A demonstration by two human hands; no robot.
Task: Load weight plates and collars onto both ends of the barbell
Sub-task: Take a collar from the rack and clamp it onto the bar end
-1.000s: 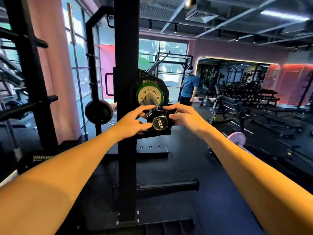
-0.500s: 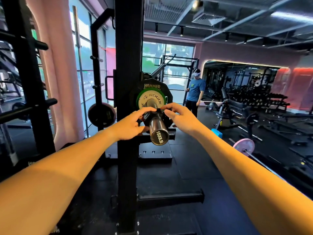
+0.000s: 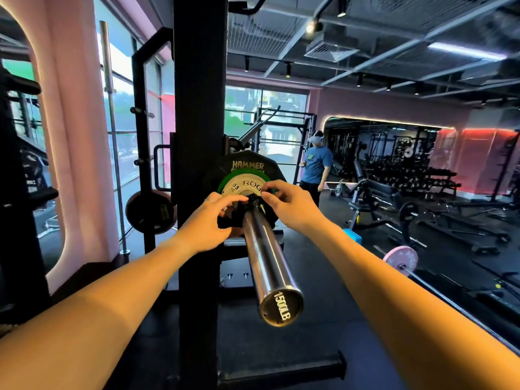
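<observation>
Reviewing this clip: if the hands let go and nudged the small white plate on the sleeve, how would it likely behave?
The white plate, marked 0.5, is probably light and easy to push. The sleeve looks polished, so it would likely slide outward readily. A rigid disc, it shouldn't flex; off the bar it could roll.

one view only, from a camera on the person's head, wide-angle with bent edges. it looks forward and slightly down along both outstretched forearms, straight down the length of the barbell sleeve (image 3: 264, 257), whose end cap sits close to the lens. the black rack post (image 3: 199, 136) stands near, just left of centre. behind, the gym floor (image 3: 323, 249) runs off to the right toward far windows.
</observation>
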